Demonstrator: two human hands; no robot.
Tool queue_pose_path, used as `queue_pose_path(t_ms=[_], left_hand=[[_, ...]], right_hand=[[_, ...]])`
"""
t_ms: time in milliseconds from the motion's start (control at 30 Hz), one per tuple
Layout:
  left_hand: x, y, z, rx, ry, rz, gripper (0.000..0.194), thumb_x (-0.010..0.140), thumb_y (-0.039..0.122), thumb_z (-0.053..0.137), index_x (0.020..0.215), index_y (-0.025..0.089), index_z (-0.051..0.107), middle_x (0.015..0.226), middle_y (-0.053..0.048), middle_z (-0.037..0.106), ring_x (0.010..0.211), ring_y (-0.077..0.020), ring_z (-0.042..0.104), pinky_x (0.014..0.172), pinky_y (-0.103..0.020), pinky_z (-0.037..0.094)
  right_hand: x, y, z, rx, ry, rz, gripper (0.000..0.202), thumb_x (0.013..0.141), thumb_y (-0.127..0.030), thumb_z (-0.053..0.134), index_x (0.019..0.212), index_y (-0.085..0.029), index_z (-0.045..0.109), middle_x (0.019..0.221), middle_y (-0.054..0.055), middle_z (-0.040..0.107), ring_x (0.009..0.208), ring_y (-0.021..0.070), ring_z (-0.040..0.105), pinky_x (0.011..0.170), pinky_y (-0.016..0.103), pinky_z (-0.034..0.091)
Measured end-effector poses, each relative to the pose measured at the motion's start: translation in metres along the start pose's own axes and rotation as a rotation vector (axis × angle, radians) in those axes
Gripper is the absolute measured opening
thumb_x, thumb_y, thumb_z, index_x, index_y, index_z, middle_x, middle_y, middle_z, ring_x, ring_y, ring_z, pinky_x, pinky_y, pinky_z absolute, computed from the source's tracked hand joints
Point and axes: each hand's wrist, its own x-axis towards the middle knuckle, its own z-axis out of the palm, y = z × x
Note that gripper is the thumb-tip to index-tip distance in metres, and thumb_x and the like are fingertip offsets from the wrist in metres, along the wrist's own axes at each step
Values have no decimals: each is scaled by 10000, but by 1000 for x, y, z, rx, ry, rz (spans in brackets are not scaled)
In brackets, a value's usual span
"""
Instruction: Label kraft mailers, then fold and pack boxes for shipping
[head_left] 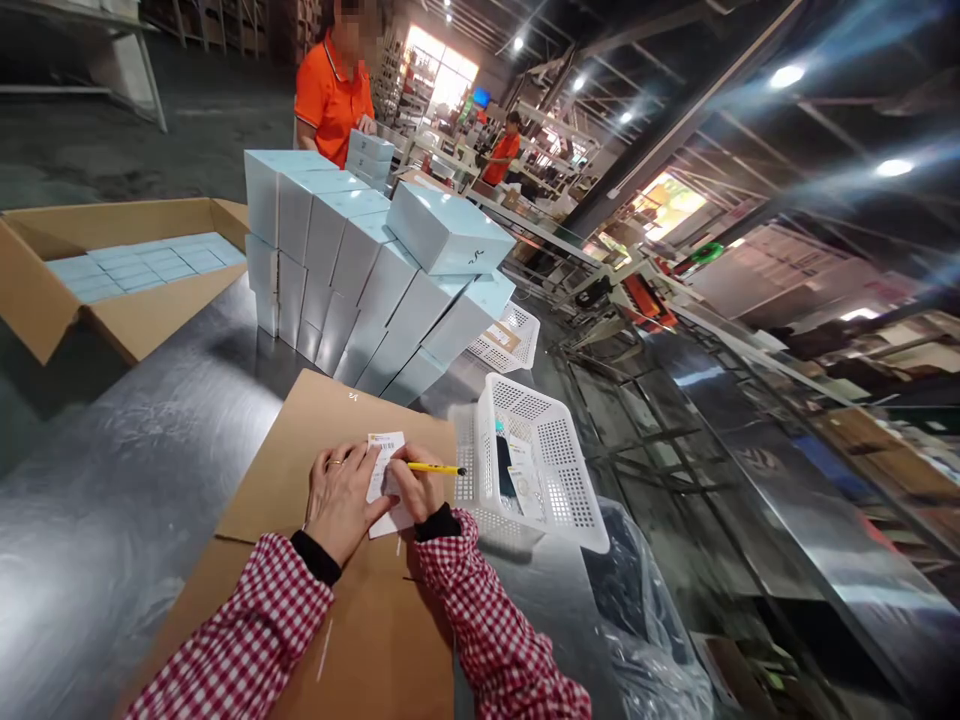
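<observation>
A white printed label [388, 522] lies on a flat brown cardboard sheet [289, 470] in front of me. My left hand [341, 500] rests flat with its fingers spread, holding down the label's left side. In my right hand [420, 490] a yellow pen [435, 467] is gripped, its dark end pointing right and its other end hidden by the fingers over the label. Both wrists show black cuffs and red checked sleeves.
Stacked pale blue boxes [322, 220] stand behind the cardboard. A white perforated basket [562, 450] with small items sits at the right. An open carton [172, 315] of blue boxes is at the left. A person in orange [330, 95] stands behind the stack.
</observation>
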Motion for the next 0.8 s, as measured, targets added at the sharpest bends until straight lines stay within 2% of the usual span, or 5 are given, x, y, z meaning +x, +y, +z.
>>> queue_pose_path(t_ms=[433, 633, 800], left_hand=[[0, 1, -2, 3, 10, 4, 499, 767, 350, 662, 1225, 201, 530, 1238, -62, 599, 1153, -270, 456, 988, -467, 290], [0, 0, 0, 4, 18, 10, 503, 772, 371, 660, 1223, 187, 532, 1234, -71, 602, 1152, -272, 458, 989, -471, 288], [0, 0, 0, 3, 14, 11, 514, 760, 384, 673, 1216, 192, 534, 1229, -70, 603, 1143, -275, 464, 980, -472, 296]], right_hand=[[0, 6, 0, -68, -8, -70, 138, 703, -218, 474, 571, -186, 498, 529, -36, 468, 522, 108, 409, 521, 236, 313], [1, 4, -1, 7, -27, -25, 136, 716, -226, 481, 591, -188, 520, 545, -34, 497, 535, 110, 431, 524, 230, 334], [2, 2, 0, 22, 10, 2, 155, 719, -243, 478, 581, -186, 521, 550, -29, 511, 534, 111, 421, 533, 238, 332]])
